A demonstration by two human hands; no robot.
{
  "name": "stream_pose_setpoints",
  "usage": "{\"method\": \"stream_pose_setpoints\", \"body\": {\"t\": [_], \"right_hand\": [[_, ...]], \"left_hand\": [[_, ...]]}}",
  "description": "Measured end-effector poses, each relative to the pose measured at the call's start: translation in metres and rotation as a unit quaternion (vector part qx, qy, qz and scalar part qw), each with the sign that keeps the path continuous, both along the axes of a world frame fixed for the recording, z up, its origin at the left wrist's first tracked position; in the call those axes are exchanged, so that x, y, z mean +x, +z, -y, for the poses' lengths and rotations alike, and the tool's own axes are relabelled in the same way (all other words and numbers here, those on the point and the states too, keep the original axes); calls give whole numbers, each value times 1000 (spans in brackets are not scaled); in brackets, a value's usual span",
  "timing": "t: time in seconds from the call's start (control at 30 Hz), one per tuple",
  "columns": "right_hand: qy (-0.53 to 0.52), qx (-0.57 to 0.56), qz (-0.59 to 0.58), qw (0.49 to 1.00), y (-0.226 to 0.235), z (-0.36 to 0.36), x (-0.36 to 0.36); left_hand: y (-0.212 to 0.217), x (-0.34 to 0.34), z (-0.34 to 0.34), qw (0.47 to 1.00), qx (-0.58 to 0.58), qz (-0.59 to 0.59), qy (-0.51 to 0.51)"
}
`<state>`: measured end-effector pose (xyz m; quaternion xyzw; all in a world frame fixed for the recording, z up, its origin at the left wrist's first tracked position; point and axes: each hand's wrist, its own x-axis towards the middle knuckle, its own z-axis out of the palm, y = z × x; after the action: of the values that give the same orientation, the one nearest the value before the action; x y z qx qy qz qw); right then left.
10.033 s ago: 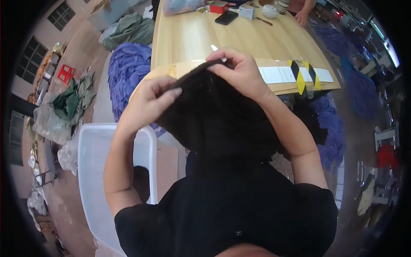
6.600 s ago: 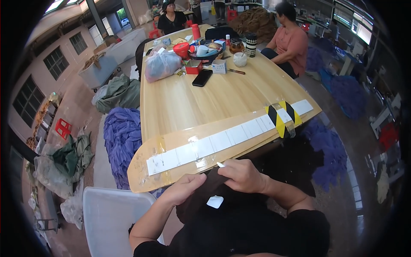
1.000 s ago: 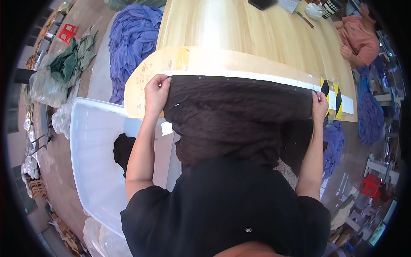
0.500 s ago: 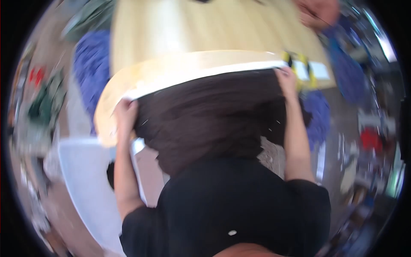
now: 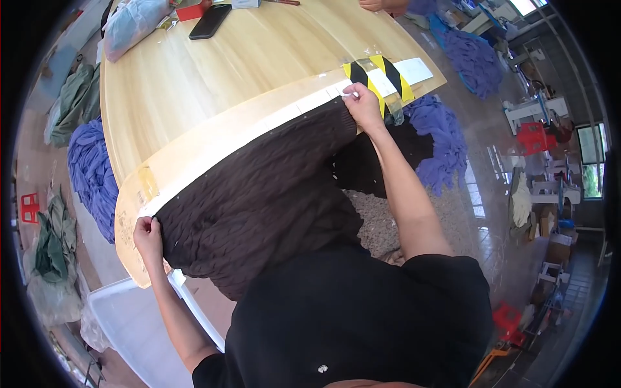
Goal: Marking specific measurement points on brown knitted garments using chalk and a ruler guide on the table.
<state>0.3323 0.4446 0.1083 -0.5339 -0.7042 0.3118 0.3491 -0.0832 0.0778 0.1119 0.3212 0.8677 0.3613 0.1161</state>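
A dark brown knitted garment piece [image 5: 259, 187] is spread between my hands, and its far edge lies along a white marked strip [image 5: 310, 103] on the table. My left hand [image 5: 149, 240] pinches the left corner of that edge, by the strip's near-left end. At the other corner, my right hand [image 5: 365, 110] pinches the knit beside the black-and-yellow tape [image 5: 392, 77]. The knit's near part hangs over the table edge towards my body. Another dark cloth [image 5: 407, 152] lies lower down, beyond my right forearm.
On the wooden table [image 5: 213, 77] lie a black phone [image 5: 211, 21] and a filled plastic bag [image 5: 134, 27]. Another person's hand [image 5: 383, 5] rests at the far edge. Purple-blue cloth heaps [image 5: 94, 174] flank the table. A white tub [image 5: 126, 323] stands at lower left.
The view has turned and become sharper, so the table and strip now slant up to the right. Both hands keep their hold on the knit's edge.
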Motion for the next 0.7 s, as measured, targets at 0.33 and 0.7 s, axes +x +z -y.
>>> {"method": "stream_pose_setpoints", "body": {"t": [0.33, 0.7], "right_hand": [[7, 83, 32, 996, 0, 4, -1], [4, 114, 61, 992, -6, -8, 1]], "left_hand": [[-4, 1, 5, 999, 24, 24, 4], [-3, 6, -12, 999, 38, 23, 8]]}}
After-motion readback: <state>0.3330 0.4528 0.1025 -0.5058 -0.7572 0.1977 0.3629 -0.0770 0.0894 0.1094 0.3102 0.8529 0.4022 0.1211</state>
